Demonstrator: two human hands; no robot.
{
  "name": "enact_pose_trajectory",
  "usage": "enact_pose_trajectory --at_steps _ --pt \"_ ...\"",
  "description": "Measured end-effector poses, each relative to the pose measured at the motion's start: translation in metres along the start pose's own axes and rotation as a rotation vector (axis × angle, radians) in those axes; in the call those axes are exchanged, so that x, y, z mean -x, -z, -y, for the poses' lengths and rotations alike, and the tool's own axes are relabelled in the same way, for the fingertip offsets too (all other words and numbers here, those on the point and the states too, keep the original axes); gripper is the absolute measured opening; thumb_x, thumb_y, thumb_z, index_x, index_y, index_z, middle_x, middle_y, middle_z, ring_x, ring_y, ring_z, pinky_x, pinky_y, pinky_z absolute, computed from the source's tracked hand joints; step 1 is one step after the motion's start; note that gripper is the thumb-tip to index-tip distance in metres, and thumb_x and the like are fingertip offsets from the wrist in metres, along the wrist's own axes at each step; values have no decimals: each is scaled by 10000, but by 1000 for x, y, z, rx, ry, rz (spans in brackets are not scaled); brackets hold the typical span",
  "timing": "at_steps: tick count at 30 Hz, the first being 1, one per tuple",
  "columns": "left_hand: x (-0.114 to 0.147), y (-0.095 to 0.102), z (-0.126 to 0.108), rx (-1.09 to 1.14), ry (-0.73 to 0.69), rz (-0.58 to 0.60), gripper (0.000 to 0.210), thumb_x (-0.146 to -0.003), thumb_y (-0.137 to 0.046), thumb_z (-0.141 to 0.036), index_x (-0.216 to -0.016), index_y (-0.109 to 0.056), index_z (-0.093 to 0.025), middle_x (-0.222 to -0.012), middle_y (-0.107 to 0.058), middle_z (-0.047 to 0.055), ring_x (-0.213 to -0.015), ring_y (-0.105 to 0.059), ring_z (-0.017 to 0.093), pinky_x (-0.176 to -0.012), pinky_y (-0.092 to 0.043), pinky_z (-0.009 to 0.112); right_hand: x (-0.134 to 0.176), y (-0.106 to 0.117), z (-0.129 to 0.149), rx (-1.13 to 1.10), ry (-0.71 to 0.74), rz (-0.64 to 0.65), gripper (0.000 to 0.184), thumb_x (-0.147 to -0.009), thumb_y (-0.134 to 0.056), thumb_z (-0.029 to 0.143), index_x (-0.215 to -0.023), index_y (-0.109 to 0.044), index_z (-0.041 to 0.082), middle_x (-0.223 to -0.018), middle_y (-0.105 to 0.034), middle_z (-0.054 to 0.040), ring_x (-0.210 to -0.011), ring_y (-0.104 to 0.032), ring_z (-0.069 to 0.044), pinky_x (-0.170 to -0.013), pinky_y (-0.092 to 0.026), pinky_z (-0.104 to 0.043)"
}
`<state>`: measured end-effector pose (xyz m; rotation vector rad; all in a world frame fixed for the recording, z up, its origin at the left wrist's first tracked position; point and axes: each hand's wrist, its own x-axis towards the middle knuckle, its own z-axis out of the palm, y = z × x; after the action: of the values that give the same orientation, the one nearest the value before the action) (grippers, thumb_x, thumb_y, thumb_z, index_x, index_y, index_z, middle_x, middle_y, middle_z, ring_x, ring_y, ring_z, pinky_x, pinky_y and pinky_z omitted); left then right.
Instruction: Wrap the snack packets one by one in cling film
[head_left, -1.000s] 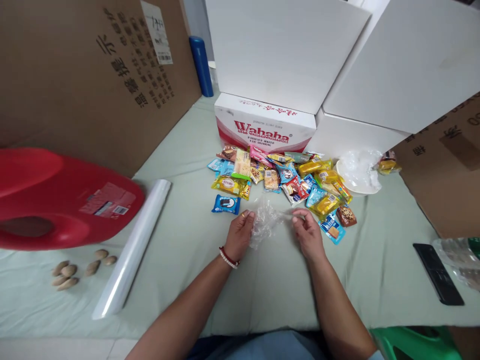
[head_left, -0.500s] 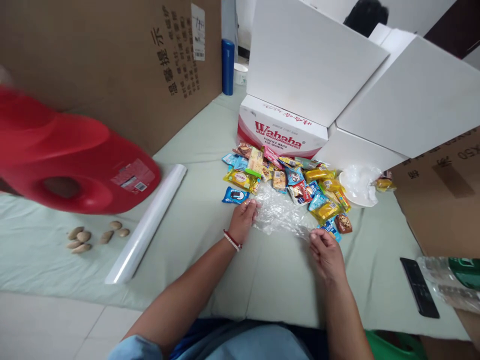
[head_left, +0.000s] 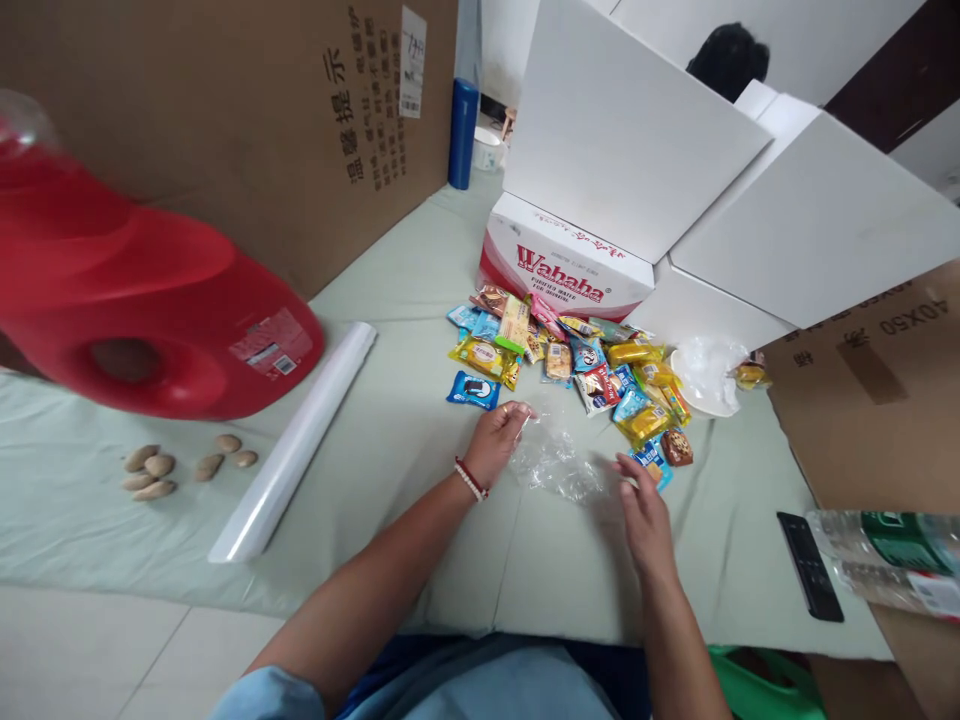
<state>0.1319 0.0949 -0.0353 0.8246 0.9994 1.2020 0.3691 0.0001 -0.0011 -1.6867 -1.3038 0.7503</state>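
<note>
A crumpled sheet of clear plastic film (head_left: pixel 559 462) lies over the green cloth in front of me. My left hand (head_left: pixel 501 437) pinches its upper left corner between thumb and fingers. To the right of the film, my right hand (head_left: pixel 643 505) is off it, fingers apart and holding nothing. Just beyond the film is a heap of wrapped snacks (head_left: pixel 559 360) in yellow, blue and red packets. One blue snack packet (head_left: pixel 473 390) lies apart, beside my left hand; a brown packet (head_left: pixel 676 447) lies near my right fingertips.
Behind the snacks stands a Wahaha carton (head_left: pixel 570 262) with white panels (head_left: pixel 637 120) above it. A white bowl (head_left: pixel 709 375) sits right of the heap. At left are a white roll (head_left: pixel 296 440), stones (head_left: pixel 154 470) and a red jug (head_left: pixel 187 300); at right, a black phone (head_left: pixel 811 565) and bottles (head_left: pixel 892 545).
My right hand has let go of the film's right end and its fingers have spread. The film has drawn in toward my left hand, which still pinches it. The view has shifted slightly.
</note>
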Motion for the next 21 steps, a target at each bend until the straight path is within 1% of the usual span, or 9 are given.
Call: enact_pose_trajectory --at_steps 3,6,8,11,13,15,17,19,21 --pt "1 0 -1 -17 -14 -10 598 -779 -676 -756 -872 -696 -166 -508 -352 -81 -474 -284 94 -473 -212 239 -15 -35 17 19 29 176 382 -777 -806 515 -1046 -776 245 -946 -731 -61 -903 -636 -240 -893 -502 -381" --pt "-3 6 -2 -13 -36 -75 589 -780 -676 -752 -840 -684 -166 -547 -411 -60 -514 -349 101 -486 -251 232 -21 -44 22 -49 3 208 296 -826 -764 506 -868 -754 214 -815 -685 -30 -766 -587 -189 -792 -483 -332" --pt "-8 10 -3 5 -38 -113 598 -780 -666 -760 -831 -676 -164 -562 -412 -58 -515 -356 101 -479 -260 229 -21 -32 20 -139 0 171 301 -841 -760 504 -854 -729 205 -821 -667 -22 -779 -570 -178 -773 -471 -310" --pt "-10 11 -7 46 -33 -126 615 -791 -637 -777 -870 -672 -169 -547 -358 -75 -476 -305 93 -449 -225 226 -15 -3 14 -249 45 76 268 -836 -790 463 -832 -701 210 -856 -630 -18 -827 -550 -175 -780 -469 -301" --pt "-6 8 -12 74 -50 -135 609 -811 -624 -773 -896 -672 -172 -540 -354 -79 -468 -296 89 -448 -218 223 -6 15 9 -292 97 -9 229 -843 -796 417 -824 -690 215 -936 -619 -29 -864 -551 -177 -788 -474 -305" --pt "5 3 -17 91 -81 -164 587 -836 -619 -752 -898 -673 -170 -539 -380 -74 -474 -316 87 -461 -241 221 5 29 3 -316 134 -39 180 -864 -785 376 -839 -694 223 -987 -611 -35 -878 -562 -178 -785 -481 -304" --pt "21 1 -19 67 -92 -199 563 -867 -599 -725 -898 -678 -168 -553 -418 -61 -488 -350 93 -478 -275 225 18 39 -3 -289 137 34 143 -888 -767 354 -858 -707 227 -981 -622 -41 -892 -587 -186 -797 -491 -306" --pt "38 5 -17 -29 -65 -224 537 -889 -573 -692 -921 -687 -168 -602 -482 -37 -524 -411 110 -506 -336 238 30 45 -10 -212 93 183 162 -904 -751 376 -863 -723 222 -975 -659 -56 -924 -621 -207 -829 -503 -314" --pt "53 16 -12 -214 -52 -292 505 -856 -615 -642 -1006 -693 -166 -744 -577 6 -628 -512 145 -585 -437 269 39 46 -16 -158 3 347 236 -923 -719 453 -941 -744 219 -1012 -703 -79 -974 -656 -234 -863 -515 -329"
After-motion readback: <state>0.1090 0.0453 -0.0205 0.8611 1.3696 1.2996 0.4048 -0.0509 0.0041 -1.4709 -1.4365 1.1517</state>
